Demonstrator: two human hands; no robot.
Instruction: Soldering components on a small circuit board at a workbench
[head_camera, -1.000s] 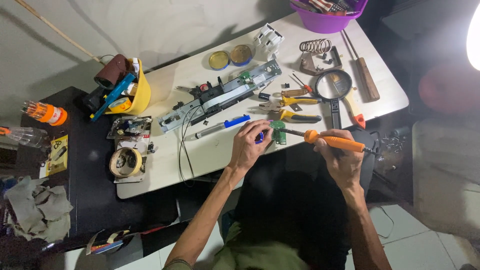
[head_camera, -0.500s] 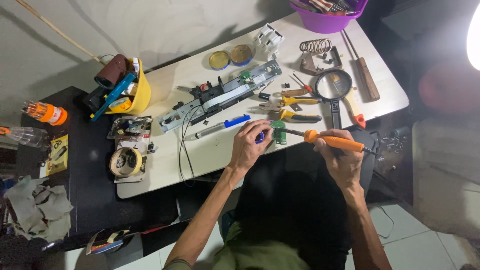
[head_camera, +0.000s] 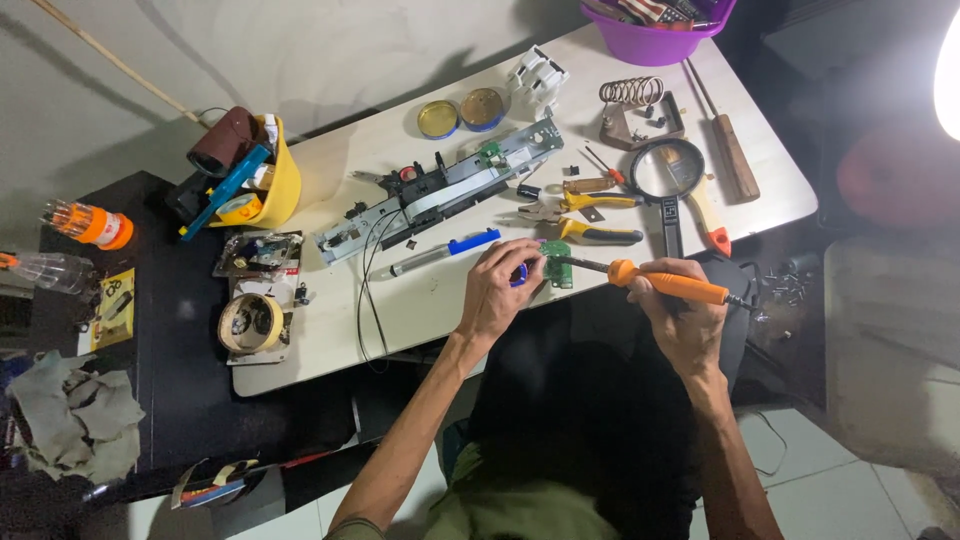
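Purple bowl (head_camera: 655, 40) cropped at top

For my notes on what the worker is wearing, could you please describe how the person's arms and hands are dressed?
Both forearms are bare to the elbow. The left hand and right hand wear no gloves, and no watch, ring or wristband shows. Olive-green cloth covers the torso; where any sleeves end is out of frame.

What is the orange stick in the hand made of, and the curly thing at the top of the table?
The soldering iron in the right hand looks like matte orange plastic on the handle, with a thin dark metal tip. The coiled stand seems bare metal wire: grey, slightly shiny, wound in loops.
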